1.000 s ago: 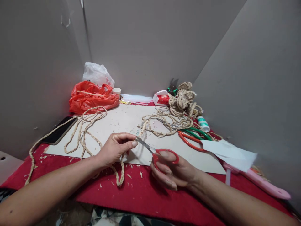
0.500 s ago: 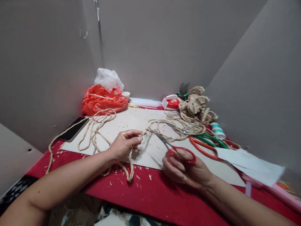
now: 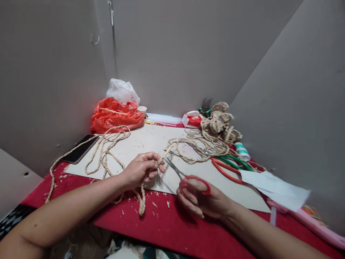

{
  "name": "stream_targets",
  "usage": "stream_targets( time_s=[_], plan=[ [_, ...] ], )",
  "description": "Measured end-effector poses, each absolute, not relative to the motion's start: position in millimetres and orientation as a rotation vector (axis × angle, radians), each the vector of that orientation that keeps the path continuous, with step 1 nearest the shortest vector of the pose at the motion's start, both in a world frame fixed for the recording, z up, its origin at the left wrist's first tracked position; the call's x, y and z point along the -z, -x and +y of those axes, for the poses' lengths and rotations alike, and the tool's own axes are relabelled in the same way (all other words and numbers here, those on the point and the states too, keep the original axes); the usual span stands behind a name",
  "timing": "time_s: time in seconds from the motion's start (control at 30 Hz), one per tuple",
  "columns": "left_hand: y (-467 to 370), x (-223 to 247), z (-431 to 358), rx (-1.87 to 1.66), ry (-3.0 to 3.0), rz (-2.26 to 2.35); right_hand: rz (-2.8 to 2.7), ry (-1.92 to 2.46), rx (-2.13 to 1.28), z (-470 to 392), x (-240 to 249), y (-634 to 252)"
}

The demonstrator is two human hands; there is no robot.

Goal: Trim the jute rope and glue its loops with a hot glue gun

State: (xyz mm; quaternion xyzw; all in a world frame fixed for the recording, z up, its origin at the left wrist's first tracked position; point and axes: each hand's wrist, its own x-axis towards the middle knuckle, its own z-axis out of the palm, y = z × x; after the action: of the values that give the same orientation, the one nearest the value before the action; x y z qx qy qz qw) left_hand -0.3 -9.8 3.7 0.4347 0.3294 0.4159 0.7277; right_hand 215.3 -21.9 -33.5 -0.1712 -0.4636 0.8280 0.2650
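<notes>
My left hand (image 3: 144,167) pinches a braided straw rope (image 3: 165,155) between thumb and fingers, over the front part of a pale board (image 3: 151,144). One stretch of the rope hangs below the hand in a loop over the red cloth, and more lies in loose bends to the left. In my right hand (image 3: 198,196) are red-handled scissors (image 3: 198,180), my fingers through the handles. Their blades point up and left, the tips close beside the rope by my left fingertips. Whether the tips touch the rope, I cannot tell.
Looped rope (image 3: 199,151) and a rope bundle (image 3: 219,120) lie to the right, near large shears with orange and green handles (image 3: 228,171). A white paper (image 3: 275,187) rests at the right. A red plastic bag (image 3: 115,117) and a phone (image 3: 81,151) are on the left.
Both hands have shifted slightly left in view, as has the whole scene. The scissors' blades look more closed, and my left fingers sit differently on the rope.
</notes>
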Motion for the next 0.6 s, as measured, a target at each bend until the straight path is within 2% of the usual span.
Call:
stream_targets(
  time_s=[0.6],
  plan=[
    [-0.4,-1.9,-12.5,-0.927,-1.02,0.754,-0.975,0.238,-2.507,-19.8,33.3,-212.8]
  ],
)
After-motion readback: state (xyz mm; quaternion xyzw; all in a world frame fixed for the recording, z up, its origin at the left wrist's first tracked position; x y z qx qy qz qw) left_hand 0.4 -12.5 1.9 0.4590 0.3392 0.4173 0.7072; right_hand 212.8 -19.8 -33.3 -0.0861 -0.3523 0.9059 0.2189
